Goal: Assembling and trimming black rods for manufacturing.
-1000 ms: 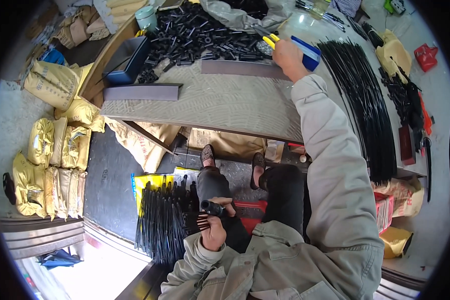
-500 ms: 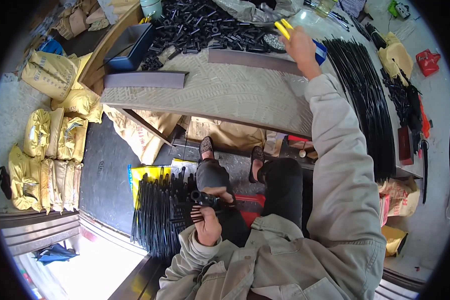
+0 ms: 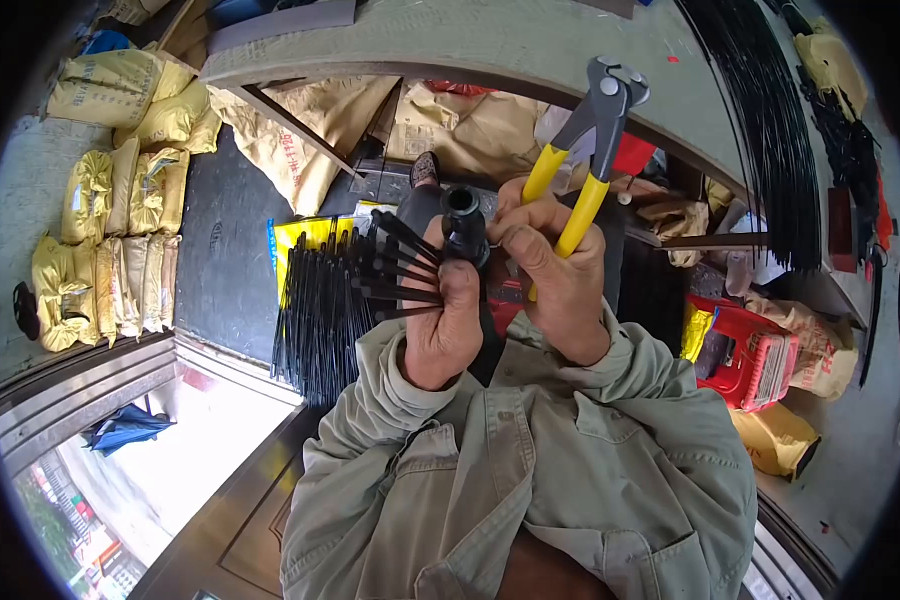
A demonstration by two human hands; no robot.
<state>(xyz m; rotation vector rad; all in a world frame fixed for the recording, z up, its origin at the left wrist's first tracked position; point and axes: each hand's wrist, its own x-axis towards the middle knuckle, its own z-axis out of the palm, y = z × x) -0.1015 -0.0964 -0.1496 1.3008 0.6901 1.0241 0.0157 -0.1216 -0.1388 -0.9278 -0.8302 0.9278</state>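
Closed round a black tubular part point(image 3: 464, 232), my left hand point(image 3: 444, 335) holds it upright, its round open end facing up. Several thin black rods point(image 3: 402, 292) fan out to the left from between its fingers. Pincers point(image 3: 584, 214) with yellow handles and grey jaws are gripped in my right hand point(image 3: 562, 290), jaws pointing up and away. The fingertips of that hand pinch close beside the tubular part; whatever lies between them is too small to make out. Both hands are above my lap.
A bundle of long black rods point(image 3: 320, 300) stands left of my legs. Ahead is the workbench edge point(image 3: 450, 62), with more black rods point(image 3: 765, 120) at its right. Yellow sacks point(image 3: 110, 290) are stacked at the left; a red plastic crate point(image 3: 745, 350) stands at the right.
My right hand has come back from the bench to my lap, bringing the yellow-handled pincers beside the black part. My left hand has risen slightly with that part. The view has tilted down.
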